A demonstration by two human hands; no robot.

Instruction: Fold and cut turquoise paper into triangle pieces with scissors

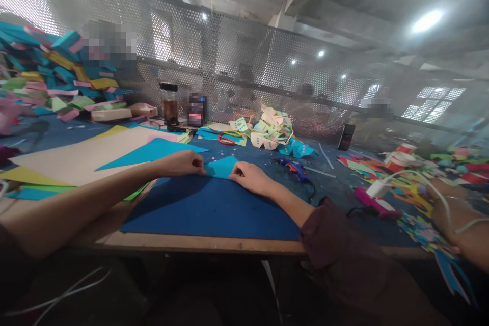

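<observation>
A small piece of bright blue paper (220, 168) lies on the dark blue table mat between my two hands. My left hand (184, 163) pinches its left edge, with thumb and fingers pressed together. On the other side, my right hand (250, 177) grips the paper's right edge, fingers curled. Close to my left forearm rests a larger blue sheet (153, 153) on top of a big cream sheet (84, 150). Part of the small paper is hidden under my fingers.
Scissors (226, 139) and a pile of cut paper shapes (271, 127) lie behind my hands. A glue gun (294, 168) is to the right, near a pink power strip (376, 204). A lidded jar (169, 104) stands at the back. Another person's arm (454, 209) reaches in at right.
</observation>
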